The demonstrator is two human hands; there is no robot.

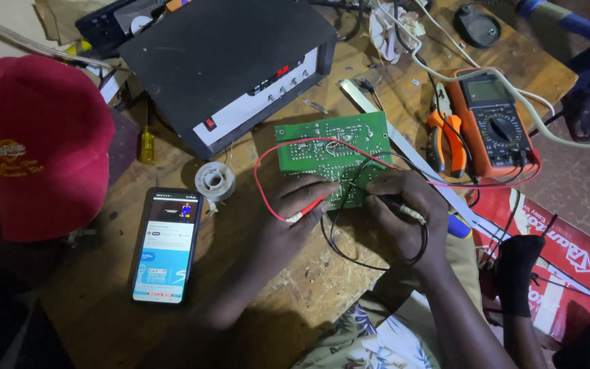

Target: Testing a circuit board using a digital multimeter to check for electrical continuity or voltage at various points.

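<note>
Probes first: our left hand (295,205) pinches the red probe (306,212) and our right hand (404,212) grips the black probe (404,207), both tips on the green board (332,147) at mid-bench; we cannot make out the contact points under our fingers. Meter (493,123), orange, upper right, its screen unreadable. Red-and-white package (554,253), flat, lower right, cut off. Phone (165,244), lit, left. Red cap (35,143), far left.
</note>
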